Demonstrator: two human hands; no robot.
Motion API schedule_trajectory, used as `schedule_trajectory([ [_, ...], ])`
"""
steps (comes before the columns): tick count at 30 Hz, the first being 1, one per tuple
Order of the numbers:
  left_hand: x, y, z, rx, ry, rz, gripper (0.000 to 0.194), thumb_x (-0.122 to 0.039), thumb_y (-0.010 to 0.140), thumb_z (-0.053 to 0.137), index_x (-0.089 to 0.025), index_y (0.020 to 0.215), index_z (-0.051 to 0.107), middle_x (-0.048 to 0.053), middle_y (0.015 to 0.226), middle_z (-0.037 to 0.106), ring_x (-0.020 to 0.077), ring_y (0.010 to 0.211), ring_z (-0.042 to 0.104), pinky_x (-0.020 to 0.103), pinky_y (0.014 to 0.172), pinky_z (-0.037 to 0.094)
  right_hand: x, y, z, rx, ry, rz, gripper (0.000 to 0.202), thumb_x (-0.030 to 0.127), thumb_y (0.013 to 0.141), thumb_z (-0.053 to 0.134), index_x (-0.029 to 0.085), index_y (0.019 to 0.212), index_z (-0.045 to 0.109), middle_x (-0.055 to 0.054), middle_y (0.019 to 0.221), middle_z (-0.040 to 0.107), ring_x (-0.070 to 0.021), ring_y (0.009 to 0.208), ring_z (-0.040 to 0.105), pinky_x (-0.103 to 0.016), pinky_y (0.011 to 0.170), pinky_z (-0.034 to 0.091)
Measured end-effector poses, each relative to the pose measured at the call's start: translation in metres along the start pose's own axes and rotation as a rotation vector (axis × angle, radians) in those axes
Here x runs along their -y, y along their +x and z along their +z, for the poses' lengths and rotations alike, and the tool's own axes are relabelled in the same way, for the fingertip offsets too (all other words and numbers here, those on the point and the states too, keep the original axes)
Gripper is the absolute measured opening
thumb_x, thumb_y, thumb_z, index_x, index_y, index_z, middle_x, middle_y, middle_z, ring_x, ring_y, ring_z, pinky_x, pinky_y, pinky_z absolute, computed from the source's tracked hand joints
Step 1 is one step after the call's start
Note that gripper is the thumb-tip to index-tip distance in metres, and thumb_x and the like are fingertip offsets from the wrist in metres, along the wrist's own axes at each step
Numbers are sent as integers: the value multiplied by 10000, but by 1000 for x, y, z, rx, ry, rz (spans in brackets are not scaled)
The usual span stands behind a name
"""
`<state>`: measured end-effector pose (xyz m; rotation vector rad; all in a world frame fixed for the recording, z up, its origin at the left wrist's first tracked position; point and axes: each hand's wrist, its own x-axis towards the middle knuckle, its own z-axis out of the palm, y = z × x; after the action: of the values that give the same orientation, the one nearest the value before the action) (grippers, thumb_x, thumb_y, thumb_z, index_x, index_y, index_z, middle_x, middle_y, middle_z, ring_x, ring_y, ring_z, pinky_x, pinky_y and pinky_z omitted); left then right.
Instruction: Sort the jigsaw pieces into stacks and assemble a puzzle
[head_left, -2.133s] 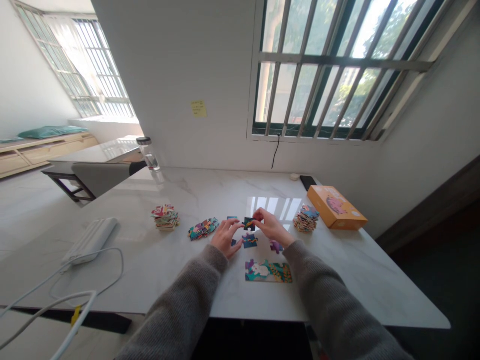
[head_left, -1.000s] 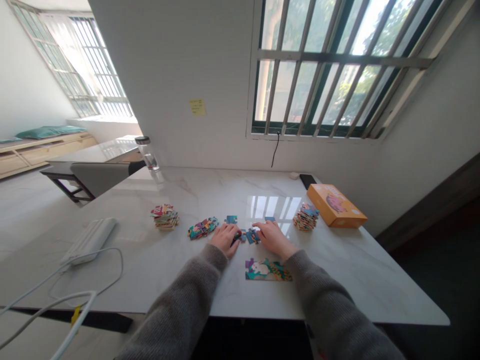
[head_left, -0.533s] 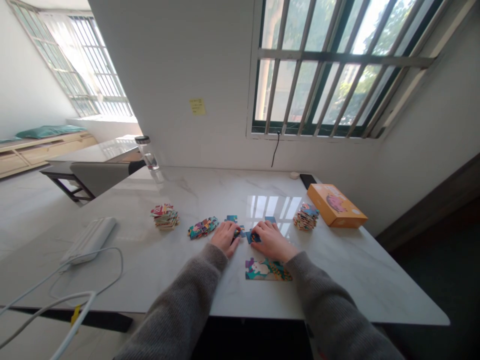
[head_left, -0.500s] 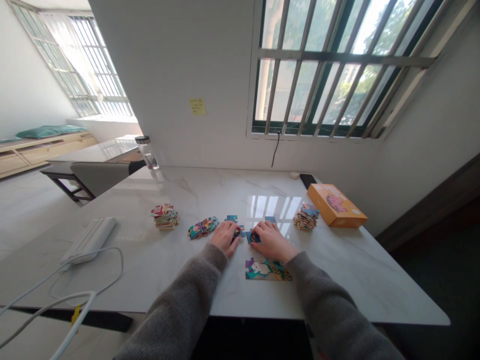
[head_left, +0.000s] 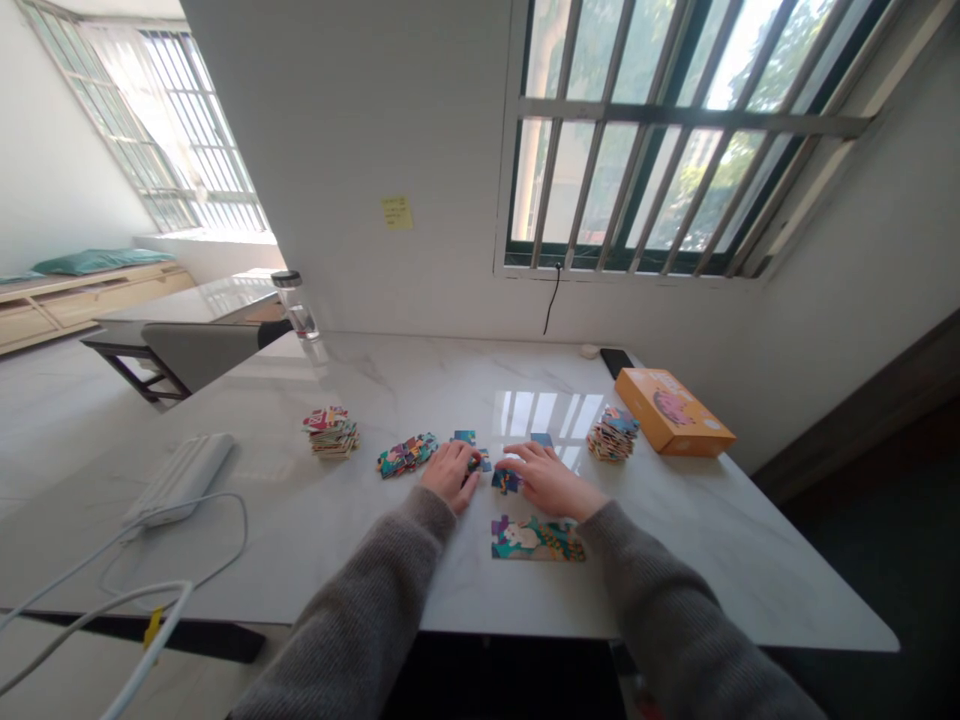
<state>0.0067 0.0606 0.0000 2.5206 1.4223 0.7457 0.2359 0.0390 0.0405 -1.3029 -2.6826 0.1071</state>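
My left hand (head_left: 452,474) rests low over the table with its fingers curled, its thumb and forefinger around a jigsaw puzzle piece (head_left: 484,462). Another blue piece (head_left: 464,437) lies just beyond its fingertips. My right hand (head_left: 551,478) has its fingers apart above a dark blue puzzle piece (head_left: 505,481); whether a fingertip touches it I cannot tell. Behind that hand a further blue piece (head_left: 541,439) is partly covered. Nearer to me lies a joined puzzle strip (head_left: 537,539) with a white animal on a teal and purple ground.
Overlapping puzzle pieces (head_left: 406,455) lie left of my hands. Stacks of pieces stand at left (head_left: 331,434) and right (head_left: 613,434). An orange box (head_left: 673,411), a black phone (head_left: 616,363), a clear bottle (head_left: 295,306) and a white power strip (head_left: 178,480) with cables surround them on the table.
My right hand has lifted slightly and its fingers have spread, shifting right and uncovering more of the dark blue piece. The left hand stays almost where it was.
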Motion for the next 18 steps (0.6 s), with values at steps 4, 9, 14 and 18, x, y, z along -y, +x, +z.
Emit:
schedule_trajectory([
  [4, 0, 0, -1, -22, -9, 6, 196, -226, 868, 538, -204, 1060, 567, 90, 1108, 584, 275, 1070, 533, 421, 955, 455, -1, 8, 2, 42, 27, -26, 567, 49, 812, 525, 324, 1304, 590, -60, 1330, 555, -261, 1230, 443, -412, 1025, 320],
  [9, 1, 1, -2, -42, -29, 9, 191, -214, 866, 535, -207, 1055, 565, 91, 1116, 587, 273, 1069, 529, 437, 970, 456, -1, 18, 4, -3, -20, 94, 356, 260, 853, 623, 203, 1204, 634, -122, 1156, 587, -288, 1114, 492, -418, 973, 355],
  [14, -1, 0, -1, 8, -32, 49, 216, -199, 862, 546, -206, 1074, 584, 91, 1160, 595, 275, 1114, 517, 439, 997, 443, -6, 21, 10, -41, 20, 169, 357, 321, 826, 681, 161, 1135, 601, -118, 1138, 572, -279, 1096, 486, -389, 950, 353],
  [18, -3, -1, 1, 60, 11, 55, 231, -188, 883, 537, -233, 1093, 624, 85, 1224, 576, 276, 1150, 507, 443, 1002, 431, -8, 21, 16, -67, 31, 163, 370, 328, 856, 658, 154, 1171, 574, -111, 1143, 581, -275, 1093, 494, -380, 931, 347],
])
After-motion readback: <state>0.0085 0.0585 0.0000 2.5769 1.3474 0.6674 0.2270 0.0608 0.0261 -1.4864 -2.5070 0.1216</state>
